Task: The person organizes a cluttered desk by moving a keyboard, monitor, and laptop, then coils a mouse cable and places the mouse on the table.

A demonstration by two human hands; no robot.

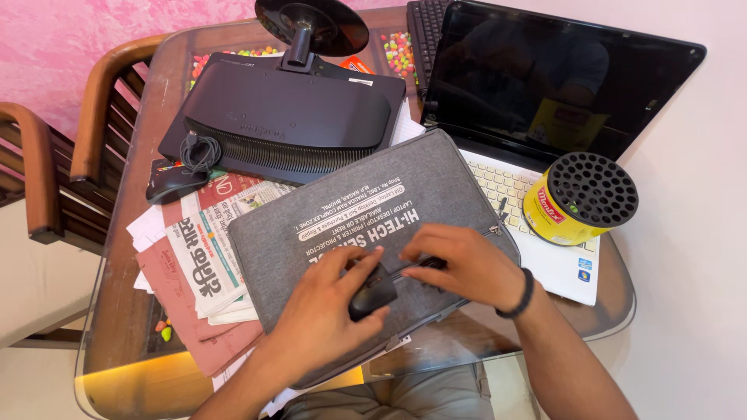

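Two hands work on a grey laptop sleeve [366, 218] that lies across the middle of a crowded glass table [117, 342]. Behind the sleeve a black monitor [288, 117] lies face down, its round stand [311, 23] sticking up, and a second black mouse [173, 183] with a coiled cable sits just beside its left corner. Folded newspapers [206, 249] and a reddish paper folder [194, 327] are tucked under the sleeve's left edge. An open laptop [545, 85] with a dark screen stands to the right, the sleeve overlapping its pale keyboard, and a yellow cylindrical speaker [580, 202] with a black perforated top rests on that keyboard, well apart from the hands. A wooden chair [85, 132] stands at the table's far left.

A small black mouse [372, 294] lies on the near part of the sleeve, under the left hand [327, 311], whose fingers curl closely around it and grip it from above. The right hand [459, 260], a black band at its wrist, has its fingers pinched narrowly on the sleeve's zip line, just beside the mouse.

White printed lettering in several lines and outlined strips runs across the sleeve's grey face, upside down from this view. The speaker carries a red label on its yellow side
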